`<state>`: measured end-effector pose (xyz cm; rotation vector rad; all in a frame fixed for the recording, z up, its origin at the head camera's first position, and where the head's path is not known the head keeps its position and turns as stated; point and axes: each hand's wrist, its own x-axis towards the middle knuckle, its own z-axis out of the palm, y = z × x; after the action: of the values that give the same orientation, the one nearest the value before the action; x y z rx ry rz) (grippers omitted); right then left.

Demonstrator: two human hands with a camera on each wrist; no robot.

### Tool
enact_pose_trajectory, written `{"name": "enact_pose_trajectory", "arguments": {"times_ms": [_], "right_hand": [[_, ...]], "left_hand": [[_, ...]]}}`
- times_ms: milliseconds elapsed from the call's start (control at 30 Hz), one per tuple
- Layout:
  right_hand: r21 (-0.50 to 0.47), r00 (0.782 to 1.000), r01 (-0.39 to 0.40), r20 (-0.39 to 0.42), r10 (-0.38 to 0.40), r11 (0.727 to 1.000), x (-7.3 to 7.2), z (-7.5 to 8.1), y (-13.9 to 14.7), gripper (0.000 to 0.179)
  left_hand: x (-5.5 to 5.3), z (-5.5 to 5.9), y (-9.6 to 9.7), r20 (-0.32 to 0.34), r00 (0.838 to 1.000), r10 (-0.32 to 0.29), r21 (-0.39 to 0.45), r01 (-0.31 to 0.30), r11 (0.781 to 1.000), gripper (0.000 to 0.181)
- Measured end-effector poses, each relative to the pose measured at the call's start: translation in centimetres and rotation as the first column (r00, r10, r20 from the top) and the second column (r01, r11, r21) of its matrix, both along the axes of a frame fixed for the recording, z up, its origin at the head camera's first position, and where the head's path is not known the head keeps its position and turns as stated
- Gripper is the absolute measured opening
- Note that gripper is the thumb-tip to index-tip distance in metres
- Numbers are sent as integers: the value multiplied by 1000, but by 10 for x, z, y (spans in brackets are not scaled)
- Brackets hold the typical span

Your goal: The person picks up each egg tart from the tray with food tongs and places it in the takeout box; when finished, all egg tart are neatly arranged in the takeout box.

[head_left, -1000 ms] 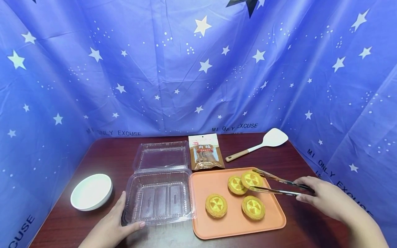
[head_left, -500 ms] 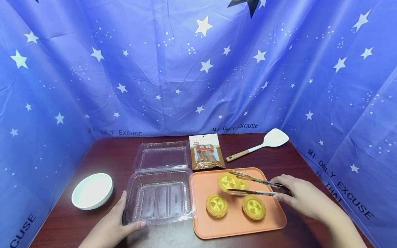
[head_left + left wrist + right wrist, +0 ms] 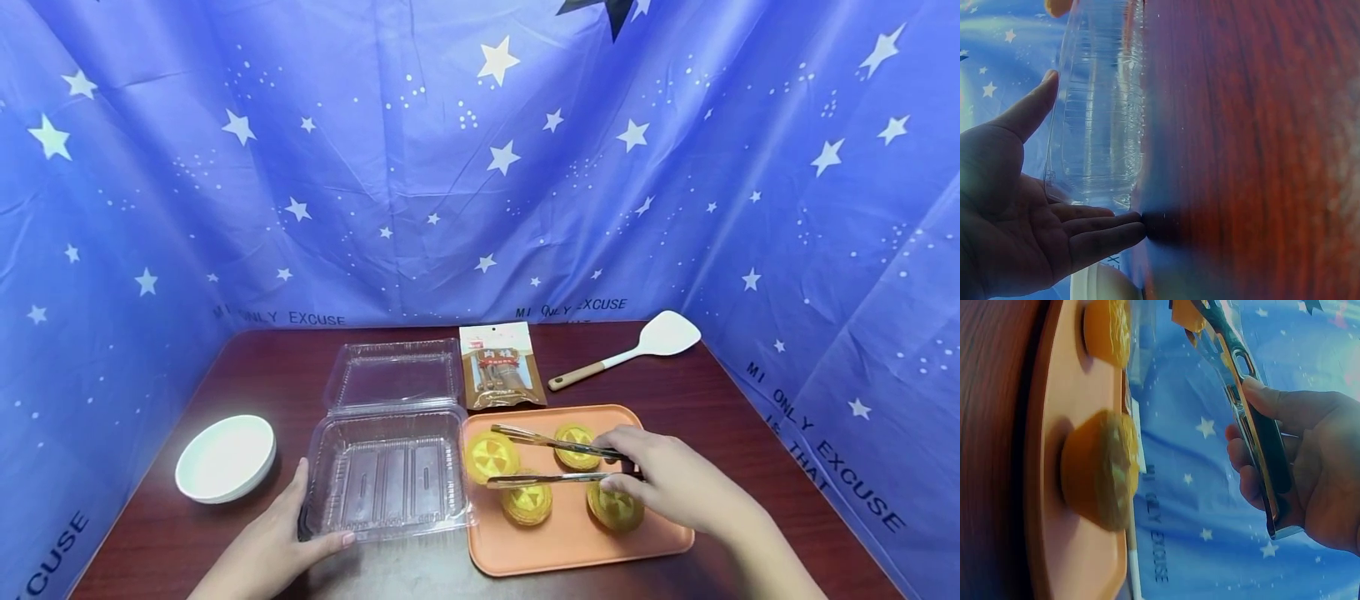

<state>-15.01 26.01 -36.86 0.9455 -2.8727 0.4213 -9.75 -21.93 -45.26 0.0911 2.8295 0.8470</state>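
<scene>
My right hand [image 3: 667,482] grips metal tongs [image 3: 551,479] with dark handles, thumb on one arm and fingers on the other. An egg tart [image 3: 491,455] sits between the tong tips, raised above the tray in the right wrist view. Below it, the orange tray [image 3: 570,557] bears three more tarts, including a front-left tart [image 3: 528,505] and a front-right tart [image 3: 615,510] partly behind my right hand. My left hand [image 3: 273,537] rests at the near left corner of a clear plastic clamshell box [image 3: 322,467], its thumb along the front edge and its fingers straight along the side.
A white bowl [image 3: 225,460] stands left of the box, whose lid [image 3: 393,375] lies folded back. Behind the tray are a brown-and-white pouch [image 3: 501,367] and a white spatula [image 3: 667,333] with a wooden handle. Blue starry cloth [image 3: 420,167] encloses the table [image 3: 262,367].
My right hand has moved left with the tongs, carrying the egg tart from the tray's back right to its left edge beside the box. My left hand has stayed at the box corner.
</scene>
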Motion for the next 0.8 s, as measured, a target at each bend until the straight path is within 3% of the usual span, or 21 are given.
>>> {"name": "enact_pose_trajectory", "arguments": {"times_ms": [333, 800], "right_hand": [[-3, 996, -94, -6, 94, 996, -7, -10, -33, 25], [86, 993, -115, -20, 117, 990, -15, -19, -71, 30]], "left_hand": [[0, -1, 0, 1, 1000, 0, 10, 0, 1000, 130], [0, 0, 1, -10, 1000, 3, 3, -3, 1000, 131]]}}
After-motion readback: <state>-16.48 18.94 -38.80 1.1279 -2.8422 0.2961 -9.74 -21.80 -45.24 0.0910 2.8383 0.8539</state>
